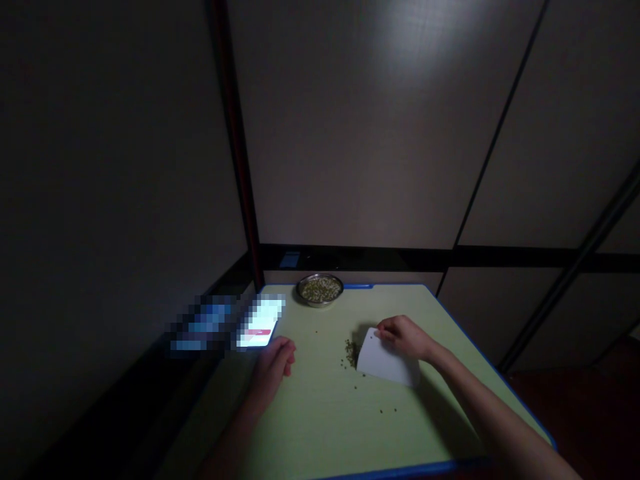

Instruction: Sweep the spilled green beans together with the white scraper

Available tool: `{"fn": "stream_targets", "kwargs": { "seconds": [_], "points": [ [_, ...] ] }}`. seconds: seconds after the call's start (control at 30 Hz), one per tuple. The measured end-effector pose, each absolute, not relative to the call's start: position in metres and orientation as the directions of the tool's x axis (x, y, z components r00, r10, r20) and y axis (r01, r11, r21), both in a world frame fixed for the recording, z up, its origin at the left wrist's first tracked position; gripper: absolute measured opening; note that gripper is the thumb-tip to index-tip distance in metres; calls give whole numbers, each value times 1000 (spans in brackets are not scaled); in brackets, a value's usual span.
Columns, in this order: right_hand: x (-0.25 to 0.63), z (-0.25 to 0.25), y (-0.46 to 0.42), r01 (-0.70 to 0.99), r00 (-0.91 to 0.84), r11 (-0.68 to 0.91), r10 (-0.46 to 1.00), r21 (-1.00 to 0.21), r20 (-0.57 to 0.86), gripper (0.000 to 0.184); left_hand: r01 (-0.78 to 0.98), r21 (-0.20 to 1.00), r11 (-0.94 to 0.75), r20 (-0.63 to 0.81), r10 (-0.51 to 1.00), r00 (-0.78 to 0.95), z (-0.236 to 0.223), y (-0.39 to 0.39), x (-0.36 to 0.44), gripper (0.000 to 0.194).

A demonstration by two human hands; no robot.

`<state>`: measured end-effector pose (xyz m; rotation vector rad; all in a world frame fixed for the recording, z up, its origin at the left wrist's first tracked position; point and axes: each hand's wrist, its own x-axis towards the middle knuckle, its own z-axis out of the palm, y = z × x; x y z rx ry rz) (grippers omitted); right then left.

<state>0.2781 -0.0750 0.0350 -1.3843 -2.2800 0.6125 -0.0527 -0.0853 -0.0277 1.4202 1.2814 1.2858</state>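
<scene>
Right hand (404,337): I'm pinching the card (387,368) near its upper left corner, fingertips pressed together.
Seeds (351,353): most are lying heaped on the table (320,420), just left of the card; I can't tell whether they're touching it.
Card: its long axis is running left to right.
Left hand (274,365): I'm holding its fingers curled in near the phone (257,327); my right is lying nearer the seeds.
</scene>
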Motion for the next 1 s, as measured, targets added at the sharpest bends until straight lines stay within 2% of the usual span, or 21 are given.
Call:
{"fn": "stream_targets", "kwargs": {
  "seconds": [0.57, 0.7, 1.0],
  "points": [
    [243, 46, -85, 757, -508, 515, 851, -402, 134, 30, 166, 974, -156, 163, 986, -27, -29, -85, -53, 29],
    [238, 44, -86, 730, -533, 530, 837, -430, 127, 30, 174, 973, -154, 161, 987, -27, -30, -84, -54, 30],
    [247, 36, -94, 637, -599, 511, 799, -578, 46, 31, 121, 981, -155, 161, 986, -45, -26, -84, -53, 30]
  ]
}}
